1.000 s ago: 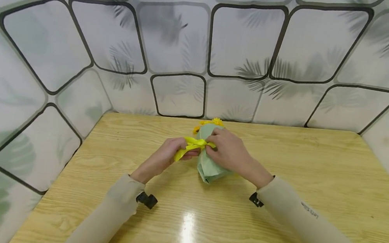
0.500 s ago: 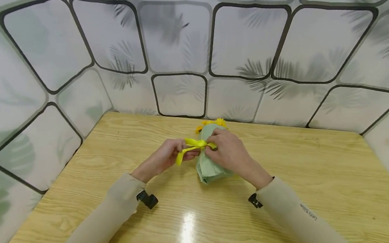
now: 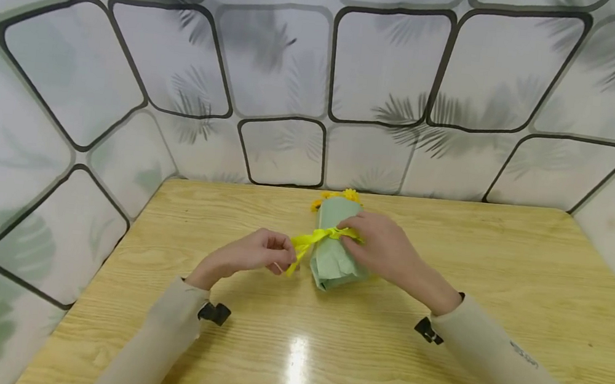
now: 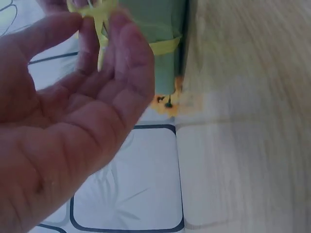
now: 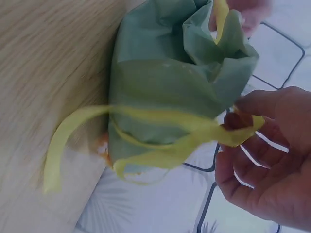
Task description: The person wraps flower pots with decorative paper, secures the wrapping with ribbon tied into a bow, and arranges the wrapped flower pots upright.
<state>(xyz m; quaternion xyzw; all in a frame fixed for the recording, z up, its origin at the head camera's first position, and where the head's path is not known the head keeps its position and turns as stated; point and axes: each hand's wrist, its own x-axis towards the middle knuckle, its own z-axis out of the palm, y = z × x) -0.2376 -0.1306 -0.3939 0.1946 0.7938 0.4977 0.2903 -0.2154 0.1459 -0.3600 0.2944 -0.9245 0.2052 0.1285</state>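
A bouquet wrapped in pale green paper (image 3: 336, 268) lies on the table, its yellow-orange flowers (image 3: 350, 195) poking out at the far end. Around its middle runs a bright yellow ribbon (image 3: 308, 240), knotted on top. On the bouquet's left, my left hand (image 3: 257, 251) pinches one side of the ribbon between thumb and fingers. My right hand (image 3: 386, 241) pinches a ribbon loop on the right side. The right wrist view shows that loop (image 5: 243, 136) at the fingertips, with a loose ribbon tail (image 5: 56, 155) hanging over the wood. The knot itself is blurred in both wrist views.
The wooden table (image 3: 295, 320) extends around the bouquet. Behind it stands a patterned cloth wall (image 3: 386, 63), close to the flowers. A black wrist camera (image 3: 214, 313) sits on the left wrist and another camera (image 3: 429, 330) on the right.
Both hands have moved apart, the left one leftward and down, the right one rightward. The ribbon is now stretched wider across the bouquet, and more green paper shows between the hands.
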